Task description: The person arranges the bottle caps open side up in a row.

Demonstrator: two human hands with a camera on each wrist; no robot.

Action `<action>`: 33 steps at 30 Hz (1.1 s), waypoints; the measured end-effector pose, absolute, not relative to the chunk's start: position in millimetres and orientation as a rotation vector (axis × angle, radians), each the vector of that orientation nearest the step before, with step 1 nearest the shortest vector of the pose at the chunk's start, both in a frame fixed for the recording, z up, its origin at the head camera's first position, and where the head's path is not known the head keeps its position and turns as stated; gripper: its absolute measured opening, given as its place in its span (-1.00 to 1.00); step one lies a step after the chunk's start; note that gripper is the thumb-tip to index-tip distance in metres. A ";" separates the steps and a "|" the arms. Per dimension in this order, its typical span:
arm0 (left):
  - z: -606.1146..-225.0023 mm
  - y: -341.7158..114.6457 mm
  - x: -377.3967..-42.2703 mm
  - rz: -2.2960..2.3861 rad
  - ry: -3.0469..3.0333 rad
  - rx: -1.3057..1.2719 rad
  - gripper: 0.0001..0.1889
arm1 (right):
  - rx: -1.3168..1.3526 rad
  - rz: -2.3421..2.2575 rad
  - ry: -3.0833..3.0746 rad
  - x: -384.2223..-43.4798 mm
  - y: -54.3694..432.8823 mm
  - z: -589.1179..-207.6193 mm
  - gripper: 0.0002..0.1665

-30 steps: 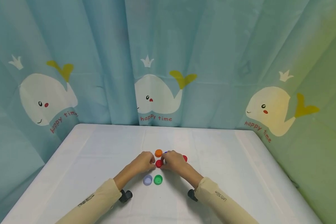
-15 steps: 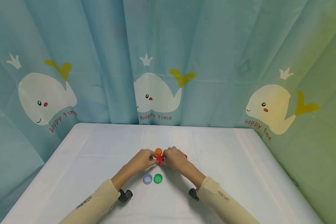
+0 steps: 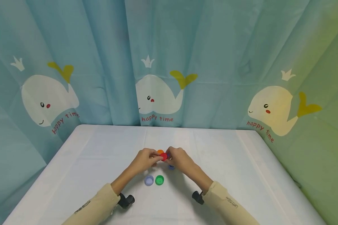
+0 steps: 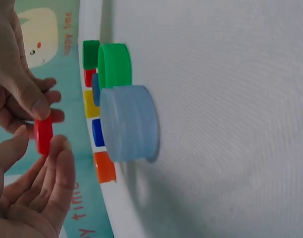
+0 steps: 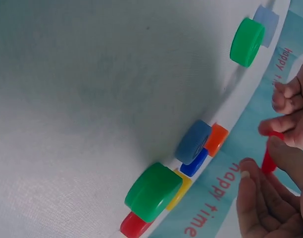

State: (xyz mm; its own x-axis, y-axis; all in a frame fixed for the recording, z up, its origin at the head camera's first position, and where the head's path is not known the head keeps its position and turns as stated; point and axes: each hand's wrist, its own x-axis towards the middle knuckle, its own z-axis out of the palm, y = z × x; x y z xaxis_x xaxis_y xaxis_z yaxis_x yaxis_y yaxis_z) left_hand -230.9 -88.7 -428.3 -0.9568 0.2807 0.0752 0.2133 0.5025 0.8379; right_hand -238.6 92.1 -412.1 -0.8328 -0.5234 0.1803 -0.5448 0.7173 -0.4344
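A small round red plastic cap was held up off the desk, near the middle, its flat face turned toward the head camera. The left hand pinched it from the left between thumb and fingertips, while the right hand gripped it from the other side, its thumb lying against the cap; both hands thus met on the one piece. Just behind it on the desk sat a round orange cap. The right wrist view showed more caps in a cluster below the hands: a medium-blue cap, a dark-blue cap, a yellow cap, a large green cap in front of the yellow one, and a second red cap at the end; the right hand hid most of these from the head camera. Nearer the person, a pale lavender cap and another green cap lay side by side, hollow sides up. All rested on the white-covered desk. Beige sleeves covered the forearms, with a black device at each wrist. Behind the desk hung a light-blue curtain printed with white whales and red "happy time" lettering.
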 end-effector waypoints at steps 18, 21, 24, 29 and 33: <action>-412.3 -84.2 -221.4 1.692 2.635 0.493 -0.77 | 0.701 1.431 -2.764 -227.3 105.2 -400.7 -0.76; -409.6 -82.8 -219.4 1.711 2.654 0.539 -0.78 | 0.661 1.628 -2.750 -227.8 108.5 -400.1 -0.72; -407.7 -82.1 -218.7 1.719 2.676 0.574 -0.78 | 0.566 1.938 -2.698 -229.3 110.7 -400.5 -0.66; -406.3 -81.2 -216.4 1.729 2.687 0.614 -0.80 | 0.380 2.392 -2.556 -230.3 113.2 -401.1 -0.57; -404.2 -80.6 -213.5 1.771 2.656 0.669 -0.83 | 0.317 2.560 -2.486 -228.8 115.4 -398.3 -0.52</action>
State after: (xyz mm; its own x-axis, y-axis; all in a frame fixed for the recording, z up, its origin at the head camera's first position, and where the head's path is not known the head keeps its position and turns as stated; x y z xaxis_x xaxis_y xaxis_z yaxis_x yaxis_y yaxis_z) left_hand -213.5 -80.6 -404.2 -0.9089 0.2678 0.3196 0.3980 0.3287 0.8565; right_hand -228.8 115.4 -398.3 -0.8892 -0.4222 -0.1760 0.1883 0.0128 -0.9820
